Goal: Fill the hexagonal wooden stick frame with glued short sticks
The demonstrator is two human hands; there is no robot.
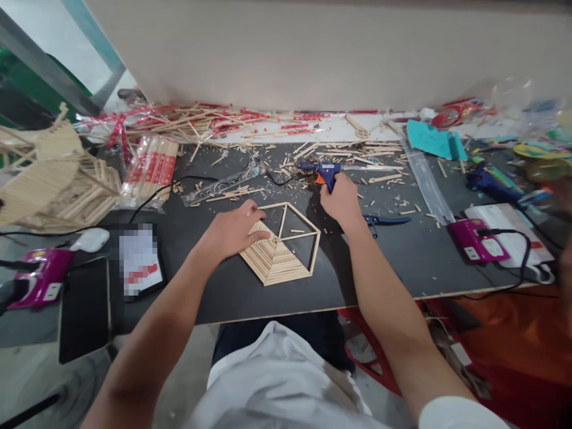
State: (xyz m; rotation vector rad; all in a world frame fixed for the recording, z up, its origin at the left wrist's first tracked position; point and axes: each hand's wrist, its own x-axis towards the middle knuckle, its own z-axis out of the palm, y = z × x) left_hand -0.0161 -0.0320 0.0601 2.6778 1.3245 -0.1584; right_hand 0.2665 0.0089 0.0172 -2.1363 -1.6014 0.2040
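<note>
A hexagonal frame of wooden sticks (286, 262) lies flat on the dark table (232, 298). Its left and lower sections are covered with rows of sticks, while the right and upper parts show bare spokes. My left hand (235, 231) rests on the upper left of the frame, palm down with fingers apart. My right hand (342, 199) is wrapped round the handle of a blue glue gun (328, 170) with an orange trigger. The gun's nozzle points left, above the frame, among stick scraps.
Packaged sticks (149, 167), a stick model (58, 173), a phone (84, 310) and a tablet (140, 259) are at left. Blue pliers (388, 220), a purple power socket (478, 239) and turquoise paper (433, 140) are at right. Cut scraps (357, 152) litter the back.
</note>
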